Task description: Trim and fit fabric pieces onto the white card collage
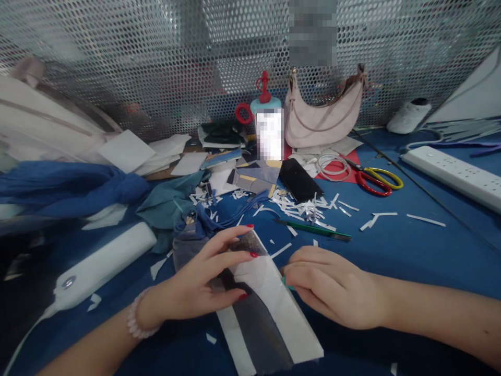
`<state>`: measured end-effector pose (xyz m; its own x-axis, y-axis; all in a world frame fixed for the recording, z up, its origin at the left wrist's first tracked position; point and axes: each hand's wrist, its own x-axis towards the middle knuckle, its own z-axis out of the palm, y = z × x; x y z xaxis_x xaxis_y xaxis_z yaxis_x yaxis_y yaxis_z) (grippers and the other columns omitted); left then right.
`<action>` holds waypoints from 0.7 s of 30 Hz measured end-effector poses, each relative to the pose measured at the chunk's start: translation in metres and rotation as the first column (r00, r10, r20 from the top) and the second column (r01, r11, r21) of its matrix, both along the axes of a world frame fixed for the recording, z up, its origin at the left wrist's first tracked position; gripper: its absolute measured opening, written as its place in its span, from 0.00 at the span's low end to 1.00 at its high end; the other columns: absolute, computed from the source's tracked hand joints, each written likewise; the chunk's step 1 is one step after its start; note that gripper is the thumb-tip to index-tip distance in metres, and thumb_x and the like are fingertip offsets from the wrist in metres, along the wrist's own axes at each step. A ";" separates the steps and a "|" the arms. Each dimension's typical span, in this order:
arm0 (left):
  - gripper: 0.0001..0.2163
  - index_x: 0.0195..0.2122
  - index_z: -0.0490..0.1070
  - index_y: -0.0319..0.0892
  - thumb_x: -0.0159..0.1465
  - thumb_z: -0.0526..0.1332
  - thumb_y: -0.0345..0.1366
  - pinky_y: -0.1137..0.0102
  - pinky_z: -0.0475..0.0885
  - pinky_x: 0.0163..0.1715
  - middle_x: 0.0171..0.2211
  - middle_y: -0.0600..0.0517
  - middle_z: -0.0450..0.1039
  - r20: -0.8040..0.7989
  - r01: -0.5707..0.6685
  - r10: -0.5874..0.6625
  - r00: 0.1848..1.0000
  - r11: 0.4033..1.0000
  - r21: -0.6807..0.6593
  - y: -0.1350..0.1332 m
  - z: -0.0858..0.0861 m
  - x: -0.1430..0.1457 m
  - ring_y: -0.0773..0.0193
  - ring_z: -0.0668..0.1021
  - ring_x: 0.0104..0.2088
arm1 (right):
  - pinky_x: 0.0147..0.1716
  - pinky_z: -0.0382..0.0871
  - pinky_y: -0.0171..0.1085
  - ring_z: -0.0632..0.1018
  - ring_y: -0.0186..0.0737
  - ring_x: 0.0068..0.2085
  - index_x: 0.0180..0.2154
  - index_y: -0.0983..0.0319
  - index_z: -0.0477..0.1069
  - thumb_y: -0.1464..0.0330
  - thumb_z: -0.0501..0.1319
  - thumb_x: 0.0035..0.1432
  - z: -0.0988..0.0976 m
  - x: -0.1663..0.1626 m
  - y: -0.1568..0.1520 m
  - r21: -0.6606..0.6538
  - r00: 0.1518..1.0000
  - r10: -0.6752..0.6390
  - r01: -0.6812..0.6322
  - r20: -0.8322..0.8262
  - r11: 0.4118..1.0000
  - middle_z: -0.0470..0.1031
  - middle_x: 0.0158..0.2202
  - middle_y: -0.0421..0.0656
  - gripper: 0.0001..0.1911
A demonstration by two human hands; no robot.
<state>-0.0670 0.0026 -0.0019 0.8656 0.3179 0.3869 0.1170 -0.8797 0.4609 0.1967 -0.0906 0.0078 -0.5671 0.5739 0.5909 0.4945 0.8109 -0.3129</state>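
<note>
My left hand [199, 279], with red nails and a beaded bracelet, lies with fingers spread on a flat strip-shaped piece [260, 324]. Dark grey fabric shows along the middle of this piece, bordered by white, paper-like bands. At its right edge, my right hand [332, 284] is closed, fingers pressed together. A bit of something teal [287, 283] peeks out between the fingers and the edge; the rest is hidden, so its kind cannot be made out. Green tweezers [313, 228] lie just beyond, among white paper scraps [297, 206].
Behind are a black phone [300, 180], scissors [376, 180], a coiled white cable [333, 167], a pink handbag [324, 117] and fabric pieces [254, 177]. Power strips flank the work, one white on the left [105, 261], one on the right [457, 172]. Perforated metal [156, 62] closes the back.
</note>
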 end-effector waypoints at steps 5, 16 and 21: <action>0.22 0.61 0.63 0.49 0.67 0.65 0.31 0.63 0.71 0.61 0.68 0.42 0.58 -0.008 0.005 -0.005 1.000 1.000 -0.018 0.000 0.000 0.000 0.54 0.70 0.64 | 0.33 0.71 0.35 0.72 0.38 0.32 0.41 0.68 0.69 0.76 0.46 0.72 0.000 -0.001 0.000 0.005 1.000 0.002 -0.002 -0.012 1.000 0.74 0.30 0.46 0.13; 0.24 0.62 0.63 0.50 0.66 0.65 0.31 0.63 0.71 0.61 0.68 0.42 0.58 -0.024 -0.004 0.004 1.000 1.000 0.006 0.000 0.000 -0.002 0.54 0.69 0.64 | 0.34 0.71 0.34 0.72 0.37 0.32 0.40 0.67 0.69 0.77 0.47 0.71 0.001 -0.001 0.000 0.010 1.000 -0.003 0.003 -0.022 1.000 0.74 0.30 0.46 0.12; 0.20 0.60 0.63 0.48 0.69 0.62 0.32 0.64 0.69 0.62 0.68 0.42 0.57 -0.011 0.013 -0.014 1.000 1.000 -0.018 -0.001 0.001 0.000 0.56 0.68 0.65 | 0.33 0.71 0.34 0.72 0.37 0.32 0.41 0.66 0.68 0.78 0.49 0.70 0.000 -0.001 0.001 0.004 1.000 -0.011 0.011 -0.022 1.000 0.74 0.30 0.45 0.11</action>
<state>-0.0672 0.0017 -0.0012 0.8741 0.3130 0.3714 0.1106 -0.8729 0.4753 0.1960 -0.0899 0.0078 -0.5478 0.5773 0.6056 0.4965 0.8069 -0.3200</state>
